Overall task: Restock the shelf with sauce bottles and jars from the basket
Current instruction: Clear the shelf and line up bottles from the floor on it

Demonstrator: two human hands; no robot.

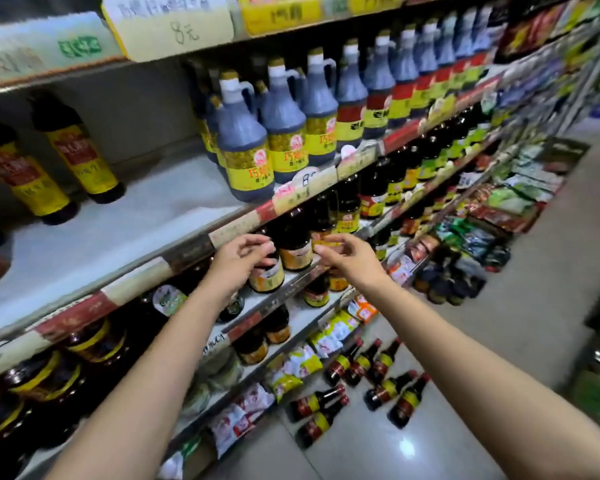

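Both hands, left hand and right hand, hover half-open and empty on either side of a dark sauce jar on the middle shelf, which is probably heavy, slippery glass, best held around its labelled body.

The light is dim and even, coming from overhead. A pale glare spot shines on the glossy floor tiles near the bottom. Deep shadow fills the lower shelves at the left. Motion blur smears the price tags at the top and the packets far right. Wide-angle distortion bends the shelf edges, and the corners are soft.
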